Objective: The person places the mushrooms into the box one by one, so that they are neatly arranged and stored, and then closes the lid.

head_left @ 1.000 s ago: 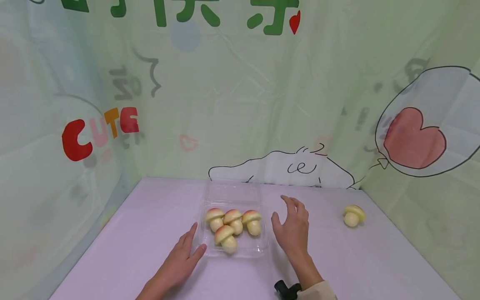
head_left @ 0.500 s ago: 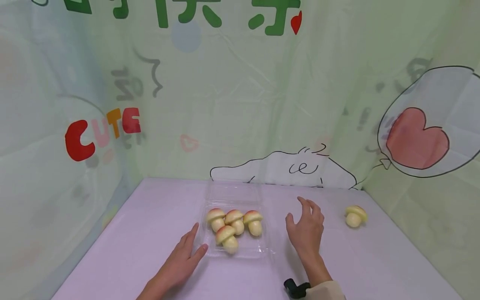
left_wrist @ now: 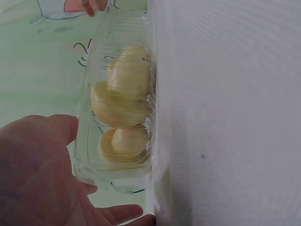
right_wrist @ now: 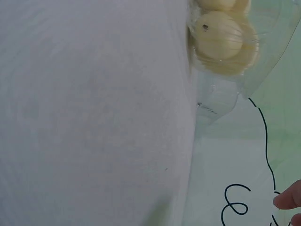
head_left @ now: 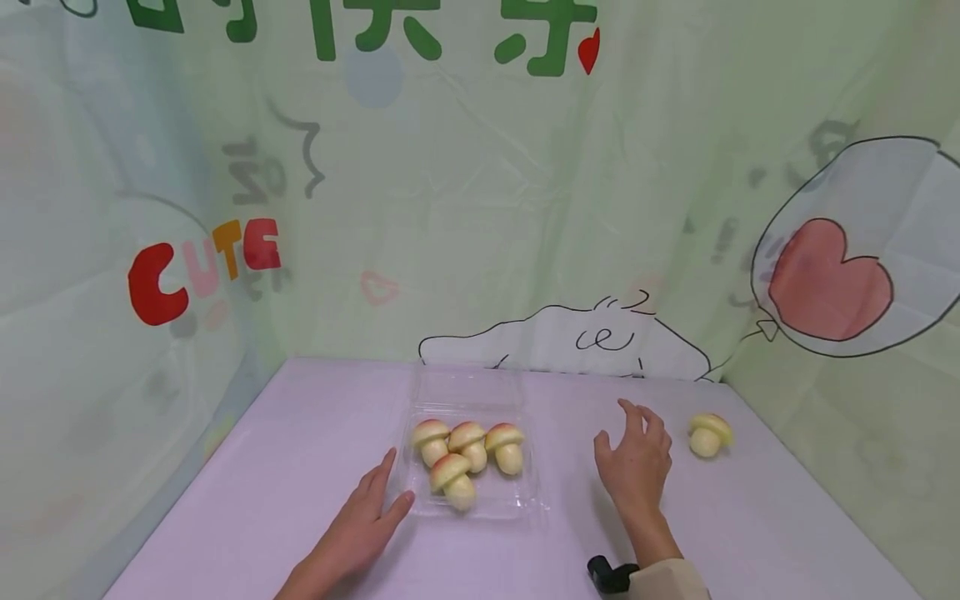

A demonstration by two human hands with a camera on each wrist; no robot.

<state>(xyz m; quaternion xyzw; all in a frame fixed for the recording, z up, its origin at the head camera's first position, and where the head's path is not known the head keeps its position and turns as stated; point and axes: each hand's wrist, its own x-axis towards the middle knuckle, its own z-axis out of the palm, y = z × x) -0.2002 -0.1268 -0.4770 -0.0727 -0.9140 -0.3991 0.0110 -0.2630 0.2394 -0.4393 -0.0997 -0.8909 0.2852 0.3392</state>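
Observation:
In the head view, a clear plastic clamshell box point(head_left: 501, 502) stands with its lid raised at the back. Several toy mushrooms point(head_left: 459, 483) with yellow and reddish caps lie inside. My left hand point(head_left: 352, 529) is at the box's left side, fingers stretched out. The left wrist view shows that hand point(left_wrist: 42, 169) close against the box wall point(left_wrist: 82, 141); whether it presses there I cannot tell. My right hand point(head_left: 637, 467) hovers between the box and a lone mushroom point(head_left: 708, 435), its fingers loosely bent around nothing. Only fingertips point(right_wrist: 289, 195) show in the right wrist view.
A pale lilac tabletop point(head_left: 300, 433) lies under everything. Printed curtains point(head_left: 480, 192) close in the back and both sides. A black wrist strap piece point(head_left: 611, 575) sits by the right sleeve point(head_left: 667, 581).
My right hand has moved rightward, away from the box and closer to the lone mushroom. The left hand, the box and the mushrooms have stayed in place.

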